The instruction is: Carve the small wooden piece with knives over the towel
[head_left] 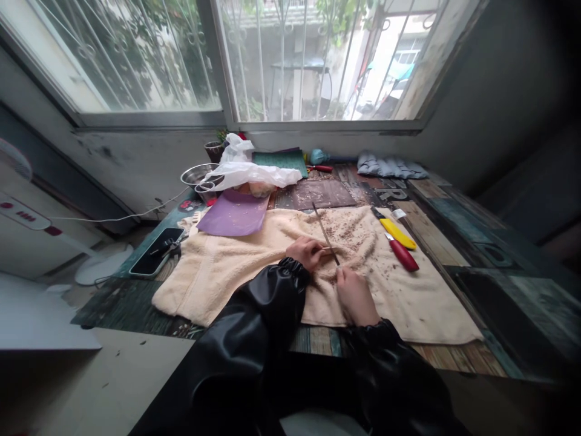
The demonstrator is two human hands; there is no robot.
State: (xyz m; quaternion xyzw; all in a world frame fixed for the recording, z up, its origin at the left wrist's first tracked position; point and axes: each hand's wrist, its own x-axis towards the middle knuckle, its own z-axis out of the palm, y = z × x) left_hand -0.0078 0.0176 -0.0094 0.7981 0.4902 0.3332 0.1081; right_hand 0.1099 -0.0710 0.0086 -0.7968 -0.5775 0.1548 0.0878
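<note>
My right hand [357, 293] is closed around the near end of a long, thin dark file [324, 231] that slants away to the upper left. In my left hand [305, 251], the fingers pinch a small light-coloured wooden piece [327, 250], mostly hidden by them. The file lies across this piece, apparently touching it. Both hands are low over a beige towel [236, 257] sprinkled with brown shavings. Right of them on the towel rest a yellow-handled knife [398, 234] and a red-handled knife [403, 254], side by side.
A purple sheet [236, 213] overlaps the towel's far left part. Behind it are a white plastic bag [267, 174] and a metal bowl [193, 174]. A phone [154, 252] lies at the table's left. A grey padded bundle [390, 165] sits at the back right, below the window.
</note>
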